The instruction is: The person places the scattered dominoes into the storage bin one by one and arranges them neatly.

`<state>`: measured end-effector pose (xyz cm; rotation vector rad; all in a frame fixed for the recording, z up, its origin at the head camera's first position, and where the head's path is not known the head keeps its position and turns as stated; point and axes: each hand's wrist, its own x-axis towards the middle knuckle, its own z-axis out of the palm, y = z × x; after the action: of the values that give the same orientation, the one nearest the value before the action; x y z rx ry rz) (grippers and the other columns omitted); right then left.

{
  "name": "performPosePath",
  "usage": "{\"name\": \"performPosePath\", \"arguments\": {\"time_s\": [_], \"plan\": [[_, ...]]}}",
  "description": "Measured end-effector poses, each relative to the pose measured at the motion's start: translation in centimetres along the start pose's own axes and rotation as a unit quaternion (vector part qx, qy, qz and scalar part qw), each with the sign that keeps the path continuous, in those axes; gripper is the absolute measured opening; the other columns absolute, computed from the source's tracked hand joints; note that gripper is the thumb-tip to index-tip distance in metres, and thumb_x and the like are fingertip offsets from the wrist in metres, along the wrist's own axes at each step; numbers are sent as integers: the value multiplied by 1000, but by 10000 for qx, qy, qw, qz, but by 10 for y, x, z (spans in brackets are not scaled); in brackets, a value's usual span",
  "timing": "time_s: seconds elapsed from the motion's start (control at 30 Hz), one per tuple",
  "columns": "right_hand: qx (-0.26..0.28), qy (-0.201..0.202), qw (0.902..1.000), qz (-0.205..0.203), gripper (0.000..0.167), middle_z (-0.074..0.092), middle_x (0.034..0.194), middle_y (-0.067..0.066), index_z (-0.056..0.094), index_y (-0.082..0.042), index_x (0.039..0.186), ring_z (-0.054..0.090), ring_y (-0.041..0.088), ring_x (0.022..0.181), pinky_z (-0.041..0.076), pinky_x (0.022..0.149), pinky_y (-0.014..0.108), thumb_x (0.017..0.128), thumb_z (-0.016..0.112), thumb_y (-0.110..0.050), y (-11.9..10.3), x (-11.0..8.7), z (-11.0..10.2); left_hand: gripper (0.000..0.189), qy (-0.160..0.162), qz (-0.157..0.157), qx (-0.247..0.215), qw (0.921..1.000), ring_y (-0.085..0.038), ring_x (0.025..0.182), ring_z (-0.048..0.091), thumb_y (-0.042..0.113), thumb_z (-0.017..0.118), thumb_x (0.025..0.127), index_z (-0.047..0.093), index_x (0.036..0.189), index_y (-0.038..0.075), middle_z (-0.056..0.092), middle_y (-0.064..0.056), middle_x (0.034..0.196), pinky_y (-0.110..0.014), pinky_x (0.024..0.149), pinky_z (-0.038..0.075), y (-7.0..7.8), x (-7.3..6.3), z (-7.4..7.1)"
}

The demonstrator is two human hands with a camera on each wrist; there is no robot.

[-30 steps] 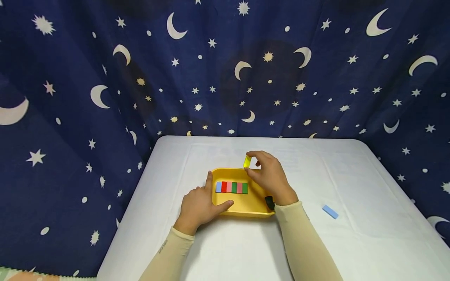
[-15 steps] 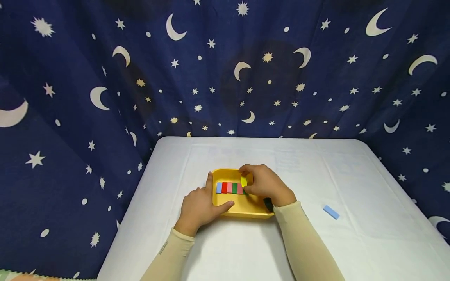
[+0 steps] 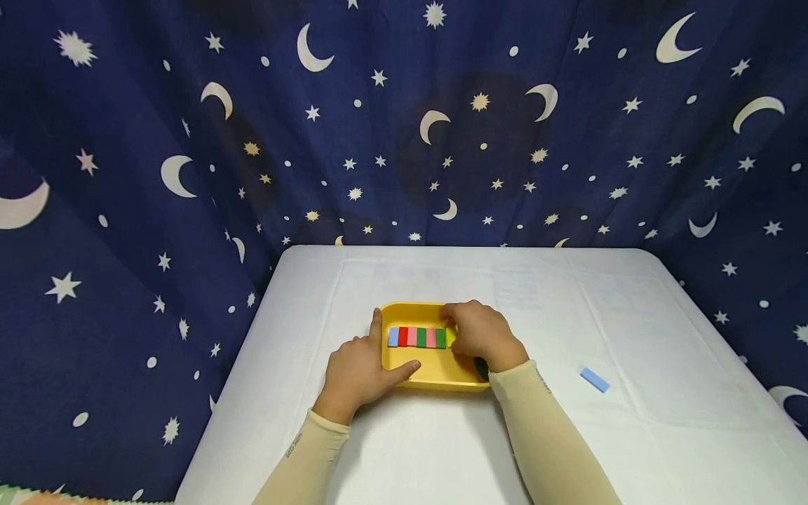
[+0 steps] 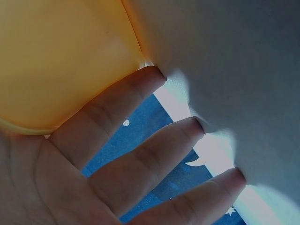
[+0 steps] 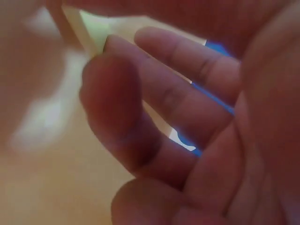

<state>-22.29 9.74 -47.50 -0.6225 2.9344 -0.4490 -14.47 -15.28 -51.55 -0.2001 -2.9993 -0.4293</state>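
Note:
A yellow tray [image 3: 435,375] sits on the white table, with a row of flat coloured blocks inside: light blue [image 3: 393,337], red [image 3: 402,337], then pink and green alternating. At the right end of this row my right hand [image 3: 485,335] pinches a yellow block [image 3: 451,337], mostly covered by the fingers in the head view. The same yellow block [image 5: 86,30] shows between thumb and fingers in the right wrist view. My left hand [image 3: 356,372] rests against the tray's left side, index finger along the rim and thumb over the front edge. Its other fingers [image 4: 145,150] are straight.
A lone light blue block [image 3: 595,379] lies on the white table [image 3: 656,435], right of the tray. Close under my right wrist is a small dark object [image 3: 482,368], mostly hidden. A navy curtain [image 3: 404,140] with moons and stars stands behind the table.
My right hand has brought the yellow block down from above the tray's back rim, then slightly right to the row's right end. The left hand stays in place.

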Motion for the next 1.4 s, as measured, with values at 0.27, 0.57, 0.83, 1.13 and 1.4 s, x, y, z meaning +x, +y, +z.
{"name": "performPosePath", "arguments": {"time_s": [0.27,0.57,0.83,1.13,1.4], "plan": [[-76,-68,9999,92,53,74,101,-4,76,-17,118,63,20,88,53,75,46,66,85,-6,2,1,1,139,-18,8,15,10000,-19,57,56,105,35,73,25,167,4,59,-4,70,-34,44,41,0,1,0],[-9,-95,9999,73,47,73,99,-4,76,-18,112,63,20,87,52,76,46,67,86,-9,4,3,4,138,-83,-34,29,10000,-18,55,53,104,38,73,24,168,5,55,-3,67,-33,43,41,0,1,0],[24,-75,9999,86,48,73,98,-5,76,-19,112,62,19,87,51,75,45,66,85,-8,4,2,3,138,-61,-12,39,10000,-17,54,52,105,35,73,24,167,4,53,-2,65,-33,42,40,1,1,1],[60,-150,9998,94,49,73,100,-6,75,-19,113,61,20,87,51,77,45,66,86,-10,4,2,3,138,-37,-15,23,10000,-19,55,54,104,37,73,24,167,4,56,-3,67,-34,44,41,1,0,1],[113,-145,9998,114,49,73,100,-6,75,-19,113,61,19,88,51,77,45,65,87,-13,4,2,4,138,-26,-9,-8,10000,-18,54,53,104,39,73,24,167,4,55,-3,66,-34,44,40,1,0,1]]}}
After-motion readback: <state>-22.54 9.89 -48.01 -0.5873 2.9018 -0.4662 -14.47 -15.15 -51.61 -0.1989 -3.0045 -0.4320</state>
